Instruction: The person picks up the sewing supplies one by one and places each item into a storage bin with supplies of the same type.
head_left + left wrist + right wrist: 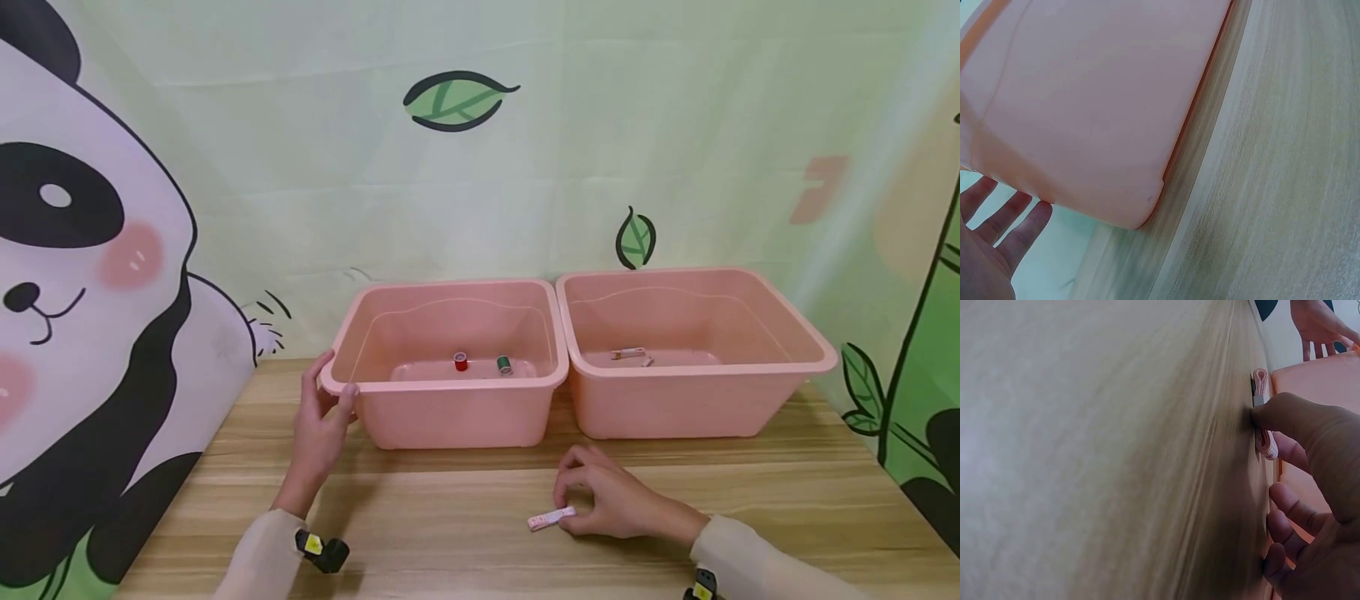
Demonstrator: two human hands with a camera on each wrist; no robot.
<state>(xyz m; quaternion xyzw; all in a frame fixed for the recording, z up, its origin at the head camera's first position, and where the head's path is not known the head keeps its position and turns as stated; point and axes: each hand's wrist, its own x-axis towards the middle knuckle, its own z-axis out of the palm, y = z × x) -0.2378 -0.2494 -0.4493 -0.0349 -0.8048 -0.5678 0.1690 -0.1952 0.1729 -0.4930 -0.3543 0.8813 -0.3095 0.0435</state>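
Note:
At the left tub's near left corner, my left hand (321, 429) grips the rim, thumb over the front edge and fingers along the side. That pink plastic tub (457, 417) holds a red thread spool (461, 362) and a green one (504, 365). In front of the tubs, my right hand (618, 500) pinches a small folded pink-and-white measuring tape (551, 518) between thumb and forefinger, low at the tabletop. A grey band (1259, 400) wraps the tape in the right wrist view, where the other fingers curl loosely.
A second pink tub (675, 404) stands against the first on the right, with a small pale folded piece (627, 353) and a smaller bit inside. Both stand on a wood-grain table (435, 517), before a printed panda-and-leaf cloth (322, 167).

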